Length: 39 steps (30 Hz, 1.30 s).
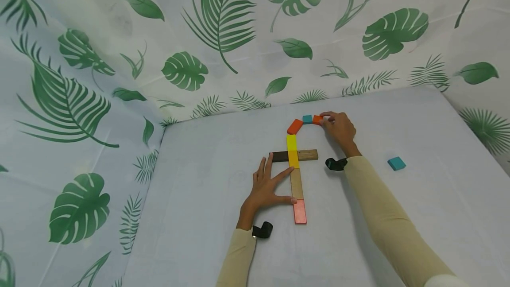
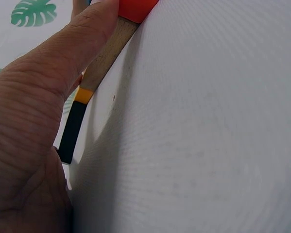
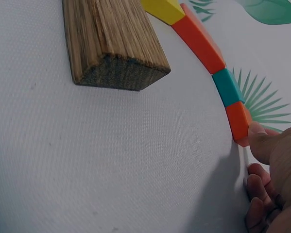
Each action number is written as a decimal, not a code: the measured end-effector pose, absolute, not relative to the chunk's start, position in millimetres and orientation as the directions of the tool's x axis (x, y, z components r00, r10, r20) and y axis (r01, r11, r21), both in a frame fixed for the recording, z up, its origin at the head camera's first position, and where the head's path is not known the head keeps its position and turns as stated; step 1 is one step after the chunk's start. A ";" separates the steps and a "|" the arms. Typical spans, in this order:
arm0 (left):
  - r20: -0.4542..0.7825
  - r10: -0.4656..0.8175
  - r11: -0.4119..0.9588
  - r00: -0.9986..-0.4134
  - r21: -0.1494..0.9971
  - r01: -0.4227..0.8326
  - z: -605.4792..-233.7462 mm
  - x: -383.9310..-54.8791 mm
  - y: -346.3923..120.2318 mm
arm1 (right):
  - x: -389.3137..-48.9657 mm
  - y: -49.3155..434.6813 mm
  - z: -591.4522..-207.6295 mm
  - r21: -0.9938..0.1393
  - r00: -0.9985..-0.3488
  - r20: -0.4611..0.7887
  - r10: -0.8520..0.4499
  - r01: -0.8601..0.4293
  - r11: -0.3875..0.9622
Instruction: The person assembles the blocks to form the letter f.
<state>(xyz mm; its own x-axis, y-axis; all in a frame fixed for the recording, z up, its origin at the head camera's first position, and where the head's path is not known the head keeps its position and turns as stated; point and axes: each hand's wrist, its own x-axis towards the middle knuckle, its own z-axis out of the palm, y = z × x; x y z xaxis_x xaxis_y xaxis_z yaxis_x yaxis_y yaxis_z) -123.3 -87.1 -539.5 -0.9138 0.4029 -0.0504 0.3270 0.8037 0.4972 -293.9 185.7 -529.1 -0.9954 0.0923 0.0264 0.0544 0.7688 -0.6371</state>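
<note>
Blocks lie in a cane-like line with a crossbar. My left hand spreads its fingers beside the stem, index fingertip near the joint of the yellow block and light wooden block. Its thumb touches the top of the pink block; another fingertip is by the dark block. At the curve's far end, my right hand pinches a small orange block between thumb and fingers. That block adjoins a teal block, followed by a longer orange block. The finger behind is partly hidden.
A brown wooden block forms the crossbar's right arm. Apart on the right lies a loose teal block. The pale cloth surface meets a leaf-printed backdrop behind and at the left.
</note>
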 end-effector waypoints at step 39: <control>-0.087 0.399 0.817 -0.913 0.485 0.311 -542.7 -125.2 -87.7 | -270.3 213.4 -526.9 -0.720 -0.993 0.031 0.114 0.057 0.692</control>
<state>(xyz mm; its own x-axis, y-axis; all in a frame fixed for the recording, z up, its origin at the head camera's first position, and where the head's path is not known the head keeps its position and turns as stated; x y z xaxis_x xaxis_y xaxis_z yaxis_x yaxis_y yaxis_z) -125.2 -87.7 -542.7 -0.9129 0.3988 -0.0867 0.3111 0.8174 0.4848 -270.3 213.4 -526.9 -0.9930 0.1139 0.0307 0.0571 0.6918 -0.7198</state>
